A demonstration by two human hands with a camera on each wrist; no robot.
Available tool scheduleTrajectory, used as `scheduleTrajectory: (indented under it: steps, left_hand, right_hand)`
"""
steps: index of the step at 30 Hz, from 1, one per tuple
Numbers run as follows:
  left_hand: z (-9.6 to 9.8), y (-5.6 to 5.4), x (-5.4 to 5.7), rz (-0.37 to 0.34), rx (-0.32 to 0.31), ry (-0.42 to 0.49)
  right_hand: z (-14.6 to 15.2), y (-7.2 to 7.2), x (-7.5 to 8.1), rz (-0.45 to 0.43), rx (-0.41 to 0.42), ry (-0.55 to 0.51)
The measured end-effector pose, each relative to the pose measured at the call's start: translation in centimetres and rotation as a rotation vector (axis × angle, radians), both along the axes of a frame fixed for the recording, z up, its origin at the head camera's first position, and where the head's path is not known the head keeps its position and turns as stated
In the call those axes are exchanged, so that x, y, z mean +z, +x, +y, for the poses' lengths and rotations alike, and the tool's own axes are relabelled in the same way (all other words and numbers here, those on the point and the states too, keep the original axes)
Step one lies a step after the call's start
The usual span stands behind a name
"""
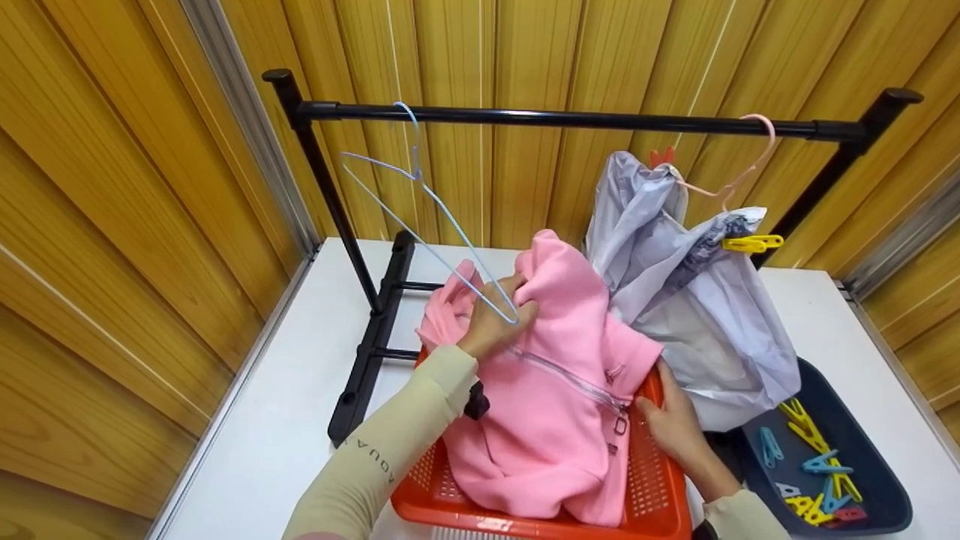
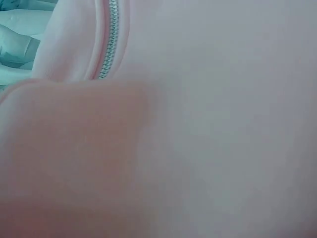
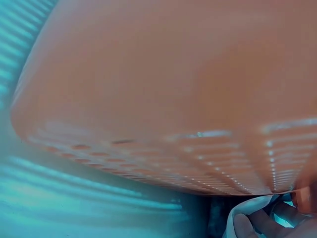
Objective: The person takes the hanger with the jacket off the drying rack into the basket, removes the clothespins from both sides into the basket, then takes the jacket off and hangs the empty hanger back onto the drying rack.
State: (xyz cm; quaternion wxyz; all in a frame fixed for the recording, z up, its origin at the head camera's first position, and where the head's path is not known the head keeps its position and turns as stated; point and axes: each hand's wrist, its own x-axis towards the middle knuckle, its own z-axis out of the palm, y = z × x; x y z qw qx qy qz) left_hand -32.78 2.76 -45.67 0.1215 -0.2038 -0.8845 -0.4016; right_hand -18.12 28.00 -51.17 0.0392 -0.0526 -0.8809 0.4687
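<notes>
A pink zip-up jacket point(image 1: 540, 450) lies bunched in a red plastic basket point(image 1: 664, 491), its silver zipper point(image 1: 566, 376) running across it. My left hand point(image 1: 495, 326) grips the jacket's upper part, behind the lower corner of a blue wire hanger point(image 1: 416, 169) that hangs from the rack. Pink fabric and zipper teeth point(image 2: 111, 39) fill the left wrist view up close. At the basket's right side my right hand point(image 1: 679, 427) holds the rim, thumb on top, beside a fold of the jacket. The basket's slotted wall point(image 3: 148, 89) fills most of the right wrist view.
A black clothes rack point(image 1: 540, 117) stands behind the basket on a white table point(image 1: 255, 427). White-grey clothing point(image 1: 727, 330) hangs at right from a pink hanger point(image 1: 765, 150), with a yellow clip point(image 1: 754, 244). A dark tray point(image 1: 877, 457) holds several coloured clothespins. Wood-patterned walls enclose the back.
</notes>
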Motion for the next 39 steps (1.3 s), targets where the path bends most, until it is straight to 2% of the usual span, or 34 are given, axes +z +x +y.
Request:
scheduleTrajectory:
  steps: [4, 9, 13, 16, 20, 25, 30, 34, 39]
  left_hand:
    - [-0.2, 0.9, -0.2, -0.02, -0.083, 0.124]
    - [-0.4, 2.2, -0.3, -0.059, -0.185, 0.193]
    - [-0.6, 3.0, -0.3, -0.117, -0.316, 0.263]
    - [-0.8, 3.5, -0.3, -0.183, -0.415, 0.281]
    - [-0.6, 4.3, -0.3, -0.251, -0.499, 0.229]
    - [-0.3, 5.2, -0.5, -0.336, -0.576, 0.164]
    - [-0.2, 6.4, -1.4, -0.417, -0.682, 0.067]
    - [0.1, 7.9, -2.4, -0.493, -0.764, -0.056]
    - [0.9, 9.6, -3.6, -0.571, -0.871, -0.279]
  right_hand:
    - [0.1, -0.1, -0.1, -0.013, -0.013, 0.003]
    - [0.0, -0.1, -0.3, 0.006, -0.039, 0.017]
    - [-0.1, -0.1, -0.6, 0.048, -0.055, 0.026]
    - [-0.2, -0.1, -0.8, 0.108, -0.047, 0.023]
    - [-0.2, 0.0, -0.9, 0.147, -0.042, 0.016]
    - [0.0, 0.0, -0.8, 0.111, -0.044, -0.001]
    - [0.1, -0.1, -0.7, 0.093, -0.011, -0.004]
    - [0.1, -0.2, -0.5, 0.088, -0.003, 0.016]
    - [-0.1, -0.3, -0.5, 0.094, -0.009, 0.019]
